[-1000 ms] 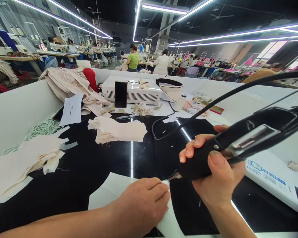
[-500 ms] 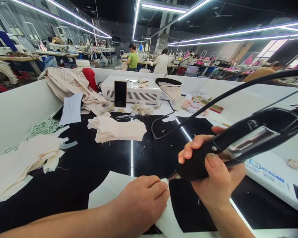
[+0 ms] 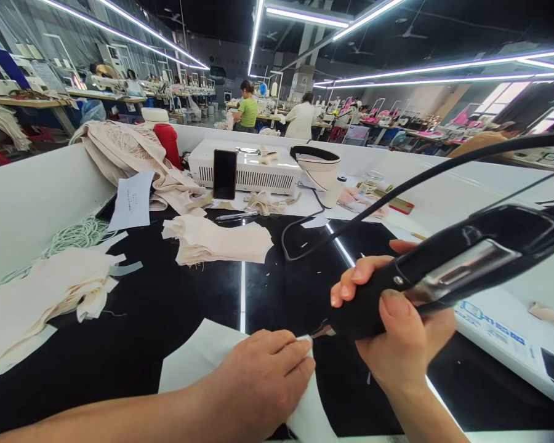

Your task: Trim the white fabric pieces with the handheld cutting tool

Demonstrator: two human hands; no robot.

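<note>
My right hand (image 3: 409, 341) is wrapped around a black corded power tool (image 3: 480, 261), thumb on top and fingers curled beneath. Its narrow metal tip (image 3: 324, 330) points left, right beside the edge of a white fabric piece (image 3: 194, 354). That fabric lies on the black tabletop (image 3: 157, 314), and part of it bends down toward the front edge. Over the fabric is my left hand (image 3: 270, 375), its fingers pinched together on a small raised fold at the tip. Whether the tip touches the fabric I cannot tell.
Stacked cream fabric pieces lie mid-table (image 3: 226, 240) and at left (image 3: 37, 301). Behind stand a phone (image 3: 224, 175), a white vented box (image 3: 268, 178) and a visor (image 3: 321, 169). The tool's black cable (image 3: 397, 191) arches at right, above a white device (image 3: 503, 335).
Both hands keep nearly the same places and grips. The white fabric and the fold under my left fingers have shifted very slightly; the whole view has tilted a little.
</note>
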